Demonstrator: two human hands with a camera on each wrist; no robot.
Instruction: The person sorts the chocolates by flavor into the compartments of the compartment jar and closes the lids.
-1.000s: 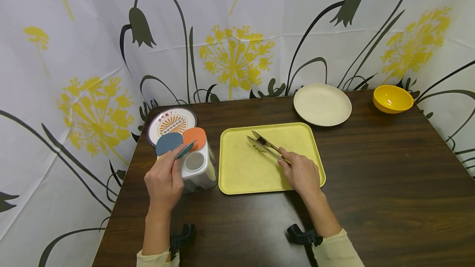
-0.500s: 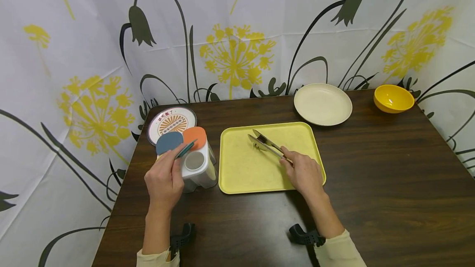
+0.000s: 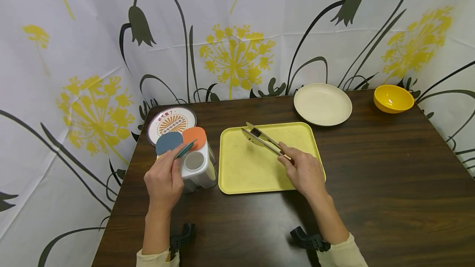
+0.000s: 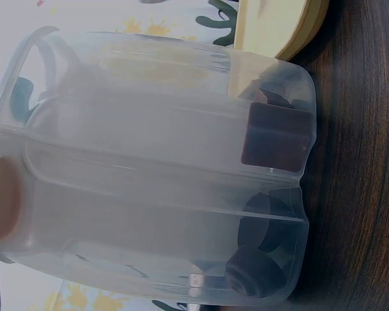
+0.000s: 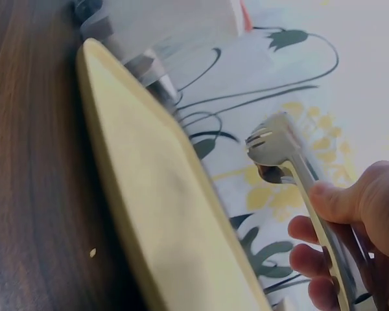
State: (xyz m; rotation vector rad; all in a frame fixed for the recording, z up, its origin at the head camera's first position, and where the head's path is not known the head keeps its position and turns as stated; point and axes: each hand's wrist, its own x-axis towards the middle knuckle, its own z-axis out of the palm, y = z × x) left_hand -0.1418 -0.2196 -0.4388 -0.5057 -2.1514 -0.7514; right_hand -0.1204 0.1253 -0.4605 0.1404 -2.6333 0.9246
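Note:
My left hand (image 3: 164, 179) pinches the raised teal lid (image 3: 185, 150) of a clear, multi-compartment container (image 3: 199, 176) with a white top. One round opening is uncovered; blue and orange lids cover other compartments. Dark brown blocks (image 4: 277, 135) and dark rounded pieces (image 4: 254, 271) lie at its bottom in the left wrist view. My right hand (image 3: 305, 171) grips metal tongs (image 3: 269, 143) above the yellow tray (image 3: 245, 172), their tips pointing far left. The tongs' two arms stand slightly apart. A dark patch shows between them, but whether it is a held piece I cannot tell.
Behind the container lies a patterned plate (image 3: 172, 123). A cream plate (image 3: 323, 104) and a yellow bowl (image 3: 393, 99) stand at the back right of the dark wooden table (image 3: 389, 184). A flower-printed cloth (image 3: 237, 19) hangs behind the table.
The tongs in my right hand have shifted, their tips now farther back and left, near the tray's far edge. My left hand holds the teal lid in the same place.

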